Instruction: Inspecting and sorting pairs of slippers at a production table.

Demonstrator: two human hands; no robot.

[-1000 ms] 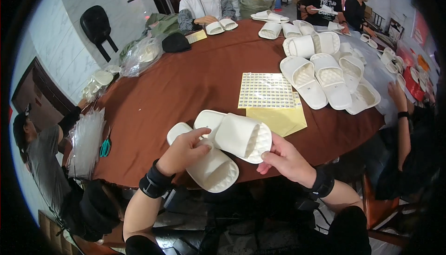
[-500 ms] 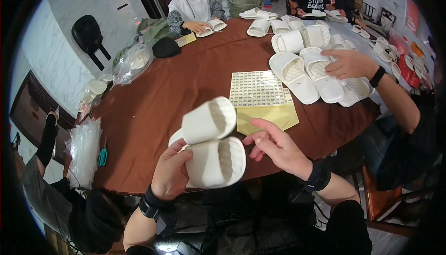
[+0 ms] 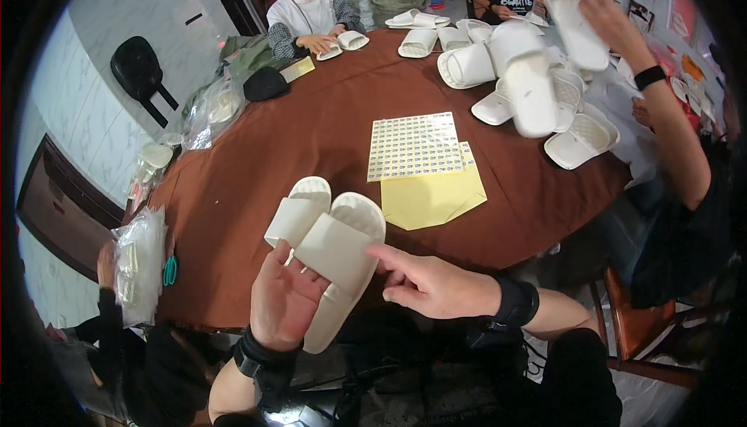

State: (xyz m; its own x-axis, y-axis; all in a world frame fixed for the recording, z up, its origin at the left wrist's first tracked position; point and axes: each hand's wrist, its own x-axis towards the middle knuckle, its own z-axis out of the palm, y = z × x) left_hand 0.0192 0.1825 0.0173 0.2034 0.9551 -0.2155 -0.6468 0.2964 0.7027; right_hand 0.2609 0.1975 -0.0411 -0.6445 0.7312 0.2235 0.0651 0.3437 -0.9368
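Observation:
My left hand [image 3: 289, 302] is palm up at the table's near edge, its fingers partly hidden behind a white slipper [image 3: 336, 251] with a wide strap, which it holds tilted. A second white slipper [image 3: 298, 217] lies against it on the left, partly covered. My right hand [image 3: 440, 283] comes in from the right; its index finger reaches the strap's right edge, the thumb is apart from it and the other fingers curl. Beyond the slippers lie a sheet of small printed stickers [image 3: 412, 147] and a yellow backing sheet [image 3: 432, 203].
A brown cloth covers the table [image 3: 257, 147]. White slippers [image 3: 467, 65] are piled at the far right, where a co-worker's hand [image 3: 615, 26] lifts a pair. Plastic bags [image 3: 140, 271] and teal scissors [image 3: 170, 270] lie left. Another person [image 3: 311, 14] handles slippers across the table.
The slippers in my left hand turned from toes pointing right to pointing away, and my palm now faces up. My right index finger moved left onto the strap. The co-worker at right lifted slippers.

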